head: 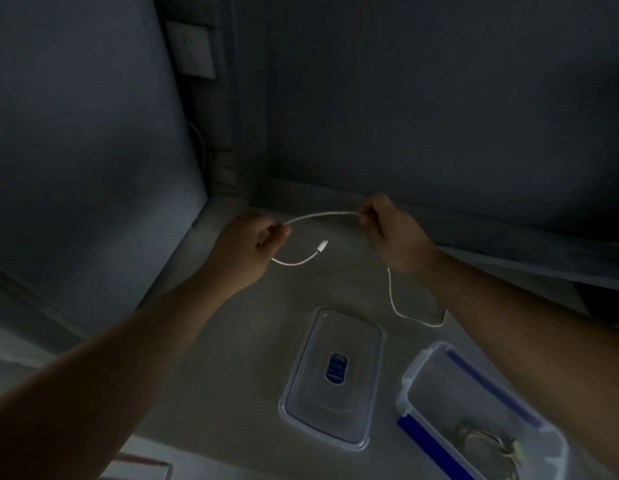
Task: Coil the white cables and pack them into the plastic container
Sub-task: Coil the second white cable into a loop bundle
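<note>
A white cable (322, 215) arcs in the air between my two hands above the grey floor. My left hand (252, 242) pinches it near one end, and the short tail with its plug (322, 245) curls out below that hand. My right hand (391, 230) grips the cable further along. The rest of the cable hangs down from that hand and loops on the floor (422, 320). The clear plastic container (419, 368) with blue clips stands at the lower right, and a coiled cable (488, 443) lies inside it.
The container's clear lid (301, 386), with a blue label in its middle, lies flat on the floor left of the container. Dark walls close in at the left and back, with a wall socket (193, 50) high up. A white and red object (141, 467) shows at the bottom edge.
</note>
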